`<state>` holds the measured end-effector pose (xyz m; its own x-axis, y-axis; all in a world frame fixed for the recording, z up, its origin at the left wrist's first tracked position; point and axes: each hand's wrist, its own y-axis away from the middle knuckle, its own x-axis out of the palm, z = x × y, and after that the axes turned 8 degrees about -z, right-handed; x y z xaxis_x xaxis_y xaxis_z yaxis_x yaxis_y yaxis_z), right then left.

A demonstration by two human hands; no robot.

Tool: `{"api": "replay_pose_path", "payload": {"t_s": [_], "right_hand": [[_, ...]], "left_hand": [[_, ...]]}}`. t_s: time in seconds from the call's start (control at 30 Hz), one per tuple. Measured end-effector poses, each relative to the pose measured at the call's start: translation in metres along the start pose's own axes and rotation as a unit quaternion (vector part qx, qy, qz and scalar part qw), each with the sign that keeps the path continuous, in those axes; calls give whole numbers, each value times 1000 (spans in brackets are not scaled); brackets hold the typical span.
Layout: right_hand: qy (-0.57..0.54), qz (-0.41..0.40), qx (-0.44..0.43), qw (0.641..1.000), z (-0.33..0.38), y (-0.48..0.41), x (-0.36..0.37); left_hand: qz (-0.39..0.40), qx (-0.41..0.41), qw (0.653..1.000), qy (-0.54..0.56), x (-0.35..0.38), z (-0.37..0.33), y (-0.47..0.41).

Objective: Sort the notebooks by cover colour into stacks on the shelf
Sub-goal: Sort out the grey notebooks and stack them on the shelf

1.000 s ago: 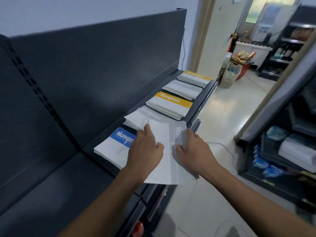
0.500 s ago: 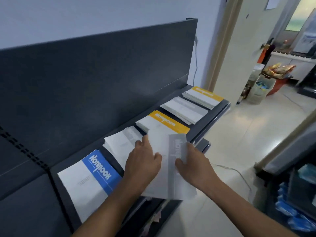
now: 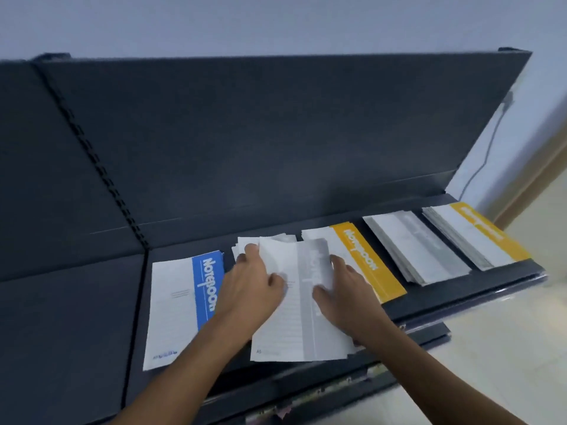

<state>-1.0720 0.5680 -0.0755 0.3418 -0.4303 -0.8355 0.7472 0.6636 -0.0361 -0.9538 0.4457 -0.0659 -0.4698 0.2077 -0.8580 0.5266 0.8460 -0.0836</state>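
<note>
A grey notebook [image 3: 302, 299] is held flat on the shelf [image 3: 460, 299] by the left hand [image 3: 250, 283] and right hand [image 3: 343, 289], fingers spread, right of the blue notebook [image 3: 184, 302]

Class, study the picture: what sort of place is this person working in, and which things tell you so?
Probably a small stationery shop: dark metal display shelving with a slotted upright, and several stacks of identical notebooks laid out as stock.
</note>
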Motion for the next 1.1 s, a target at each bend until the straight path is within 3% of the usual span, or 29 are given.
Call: {"api": "replay_pose_path", "payload": {"t_s": [0.53,0.8,1.1], "right_hand": [[17,136,-118,983,2,-84,16],[48,215,-142,965,-7,-95,19],[34,201,-174,963,-16,-101,12]], "left_hand": [[-87,-148,985,15,34,9,-27],[-120,-164,979,1,56,8,-29],[-133,-146,979,-54,61,6,-25]]}}
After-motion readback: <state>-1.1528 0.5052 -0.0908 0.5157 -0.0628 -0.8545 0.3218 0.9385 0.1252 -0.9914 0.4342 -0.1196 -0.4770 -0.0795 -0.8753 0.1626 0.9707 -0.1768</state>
